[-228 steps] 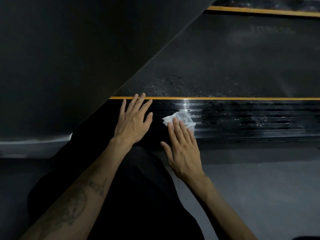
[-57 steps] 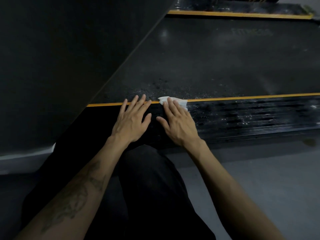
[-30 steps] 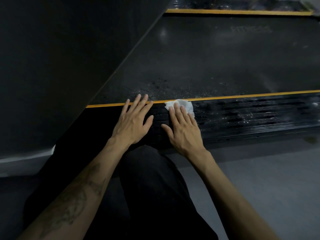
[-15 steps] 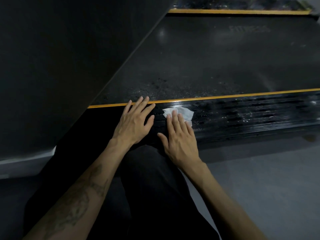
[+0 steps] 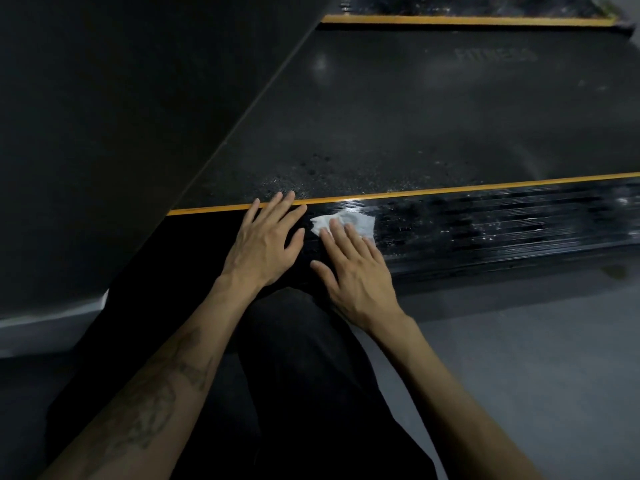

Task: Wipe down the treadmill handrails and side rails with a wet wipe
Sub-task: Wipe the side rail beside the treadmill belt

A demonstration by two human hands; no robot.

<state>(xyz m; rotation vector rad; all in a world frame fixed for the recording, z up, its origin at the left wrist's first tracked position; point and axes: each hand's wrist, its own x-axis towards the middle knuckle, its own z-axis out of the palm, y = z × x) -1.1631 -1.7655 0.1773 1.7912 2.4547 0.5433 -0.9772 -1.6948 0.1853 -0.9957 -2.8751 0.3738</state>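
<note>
now the right hand [image 5: 356, 271] lies flat with straight fingers on the black ribbed side rail [image 5: 502, 223], pressing a crumpled white wet wipe [image 5: 349, 224] under its fingertips. the wipe sits on the rail just below the yellow stripe [image 5: 450, 189] that edges it, with most of the cloth showing beyond the fingers. compared with half a second ago, the wipe and the right hand are in nearly the same spot on the rail, a touch closer to the stripe; about two seconds ago the wipe was up on the stripe itself. the left hand [image 5: 265, 244] is open too, fingers spread and flat on the rail just beside the right hand, its fingertips reaching the stripe, much as before. beyond the stripe lies the dark treadmill belt [image 5: 415, 126], speckled near the hands. the rail away from the wipe glistens with wet streaks. the person's dark trouser leg [image 5: 311, 375] runs below the rail, over the grey floor [image 5: 536, 341].
</note>
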